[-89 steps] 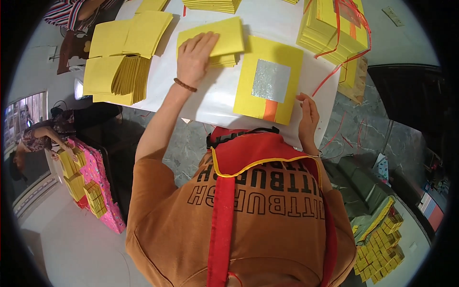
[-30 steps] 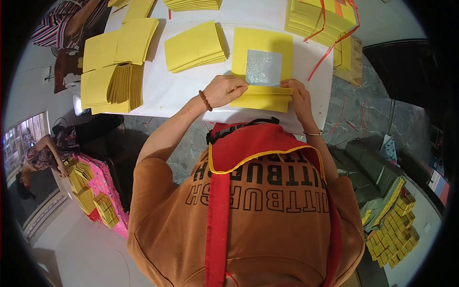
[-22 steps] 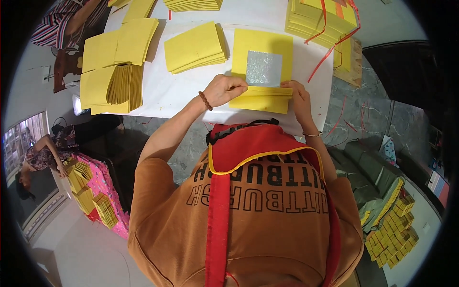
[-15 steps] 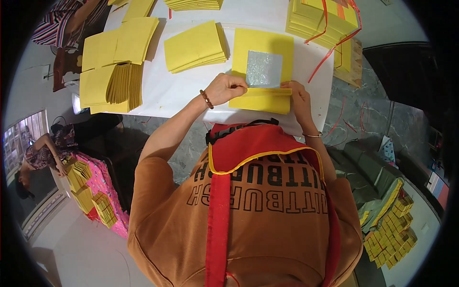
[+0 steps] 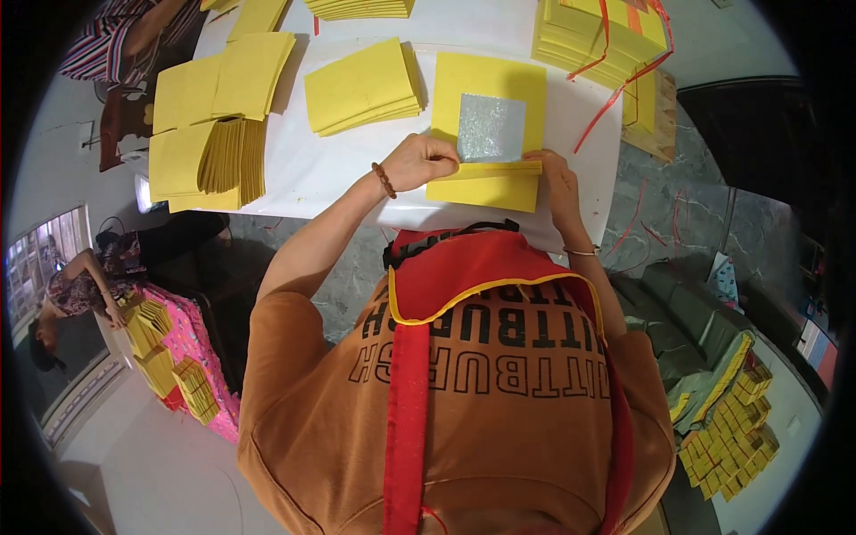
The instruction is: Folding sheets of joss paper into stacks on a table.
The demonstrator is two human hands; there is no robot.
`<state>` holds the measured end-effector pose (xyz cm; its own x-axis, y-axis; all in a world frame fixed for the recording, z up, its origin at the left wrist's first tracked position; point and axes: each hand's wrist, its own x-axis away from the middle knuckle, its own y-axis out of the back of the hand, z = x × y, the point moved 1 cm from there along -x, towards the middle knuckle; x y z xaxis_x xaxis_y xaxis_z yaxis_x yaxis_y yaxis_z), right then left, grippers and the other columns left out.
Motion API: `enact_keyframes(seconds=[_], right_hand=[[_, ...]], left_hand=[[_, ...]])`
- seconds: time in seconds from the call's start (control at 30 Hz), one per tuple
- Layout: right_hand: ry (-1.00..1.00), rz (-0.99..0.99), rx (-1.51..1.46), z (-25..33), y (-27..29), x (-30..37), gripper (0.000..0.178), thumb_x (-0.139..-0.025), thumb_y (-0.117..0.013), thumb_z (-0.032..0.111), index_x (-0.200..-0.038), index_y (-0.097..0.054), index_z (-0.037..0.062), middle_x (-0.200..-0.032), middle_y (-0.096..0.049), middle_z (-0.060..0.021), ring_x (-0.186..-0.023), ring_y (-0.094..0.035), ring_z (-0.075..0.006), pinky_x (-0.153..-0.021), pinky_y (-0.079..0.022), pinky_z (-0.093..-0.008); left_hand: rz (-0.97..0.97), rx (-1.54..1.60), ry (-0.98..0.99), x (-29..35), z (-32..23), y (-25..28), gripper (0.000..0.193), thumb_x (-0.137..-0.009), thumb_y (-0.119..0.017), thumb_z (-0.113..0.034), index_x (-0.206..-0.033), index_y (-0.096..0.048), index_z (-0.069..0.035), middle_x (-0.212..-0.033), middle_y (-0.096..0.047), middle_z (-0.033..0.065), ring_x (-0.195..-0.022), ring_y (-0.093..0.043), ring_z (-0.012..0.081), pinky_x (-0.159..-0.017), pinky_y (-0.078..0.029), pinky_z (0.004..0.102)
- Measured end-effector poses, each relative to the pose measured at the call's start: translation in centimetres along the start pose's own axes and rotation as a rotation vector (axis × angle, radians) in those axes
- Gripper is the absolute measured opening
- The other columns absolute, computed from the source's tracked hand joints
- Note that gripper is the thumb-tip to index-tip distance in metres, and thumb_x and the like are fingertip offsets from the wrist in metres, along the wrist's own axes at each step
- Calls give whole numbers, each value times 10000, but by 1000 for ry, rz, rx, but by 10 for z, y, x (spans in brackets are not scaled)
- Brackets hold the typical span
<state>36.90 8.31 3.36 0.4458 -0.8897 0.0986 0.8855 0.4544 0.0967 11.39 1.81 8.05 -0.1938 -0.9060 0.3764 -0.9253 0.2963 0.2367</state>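
A yellow paper sheet (image 5: 490,71) lies near the front of the white table, with a shiny silver foil square (image 5: 491,127) on it. Across the sheet, just below the foil, a narrow folded strip (image 5: 490,171) of yellow paper runs from side to side. My left hand (image 5: 423,164) pinches the strip's left end, its fingers closed. At the right end, my right hand (image 5: 557,178) has its fingertips closed on the same strip. Beneath the fold, more yellow paper shows toward me. The fingertips of my right hand are partly hidden.
A small stack of folded yellow paper (image 5: 361,86) lies left of the sheet, and larger piles (image 5: 187,165) stand further left. Bundles with red string (image 5: 602,45) are at the back right. Another person's striped sleeve (image 5: 116,49) shows far left; another person (image 5: 85,281) is beside a pink-covered table.
The folded strip and both hands have shifted very slightly away from me and to the left. The grip at both ends stays the same.
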Motion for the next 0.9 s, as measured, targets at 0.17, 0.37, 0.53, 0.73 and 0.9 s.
enact_keyframes(seconds=[0.17, 0.37, 0.53, 0.73, 0.9], right_hand=[[74, 29, -3, 0, 2, 0, 409, -980, -312, 230, -915, -643, -1, -1042, -612, -94, -1054, -491, -206, -968, -323, -323], [88, 62, -2, -3, 5, 0, 451, -991, -260, 250, -929, -634, 6, -1059, -611, -96, -1086, -481, -215, -989, -311, -337], [138, 67, 53, 3, 5, 2, 368, -964, -331, 231, -949, -638, 28, -1073, -606, -88, -1106, -472, -223, -982, -327, -339], [182, 86, 269, -8, 6, 2, 199, -841, -588, 158, -1003, -625, 47, -1095, -584, -85, -1104, -462, -226, -935, -370, -330], [0, 40, -3, -21, 3, 0, 227, -828, -611, 129, -1035, -607, 36, -1086, -573, -86, -1083, -461, -204, -908, -377, -314]], left_hand=[[22, -13, 15, -1, -2, 1, 116, -807, -589, -91, -808, -644, 11, -670, -576, -25, -627, -480, 35, -563, -392, 210], [47, -31, 14, -3, 0, 1, 116, -804, -585, -87, -804, -647, 11, -676, -577, -26, -627, -480, 39, -568, -397, 213], [48, -13, 1, -2, 1, 1, 121, -815, -583, -95, -818, -644, 9, -689, -587, -20, -644, -489, 41, -594, -408, 213], [57, 63, 29, 2, -2, 4, 155, -812, -627, -125, -915, -647, -11, -807, -614, 21, -734, -526, 81, -673, -433, 239], [-54, -412, -399, 15, -10, 17, 362, -770, -695, -194, -1095, -608, -60, -1098, -575, 83, -1009, -511, 231, -866, -393, 345]])
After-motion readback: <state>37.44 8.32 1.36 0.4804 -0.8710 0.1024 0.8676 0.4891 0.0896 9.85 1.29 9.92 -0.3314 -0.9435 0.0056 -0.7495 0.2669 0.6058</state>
